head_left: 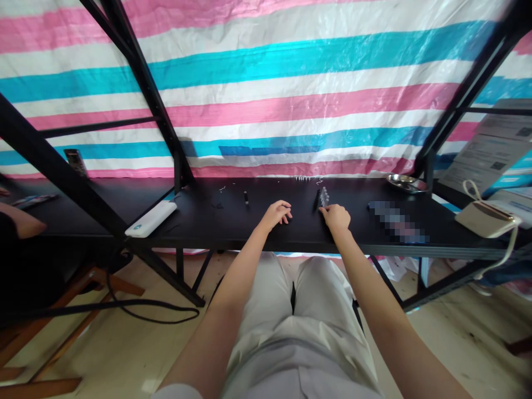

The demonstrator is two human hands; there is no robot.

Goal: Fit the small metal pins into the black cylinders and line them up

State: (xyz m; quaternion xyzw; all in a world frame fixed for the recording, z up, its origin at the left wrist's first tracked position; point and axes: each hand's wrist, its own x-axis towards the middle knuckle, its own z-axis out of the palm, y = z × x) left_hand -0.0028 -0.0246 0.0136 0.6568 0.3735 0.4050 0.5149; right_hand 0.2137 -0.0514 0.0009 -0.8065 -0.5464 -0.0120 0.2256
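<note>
On that black table [203,224], your right hand [336,217] is at the grey ridged piece's [324,196] near end, probably steadying it (can't tell if pinched), while your empty left hand's [277,214] fingers sit loosely apart.

Striped plastic sheet [266,72] as wall beyond the grip, pink/white/turquoise bands, wrinkled, darker blue strip low down. Glossy glare on it, strongest up and to the right of the grip. Black table [199,221] under the grip, matte top, sheet hanging along its far edge. Slanted black metal post [146,83] left of the grip, thin crossbar [100,126] further left; matching right-hand post [454,111] well right of the grip. Dark desktop [133,194] carries on left past the frame. Wooden stool [50,388] low, far left of the grip. Pale floor [465,332] below, dark marks at right.
</note>
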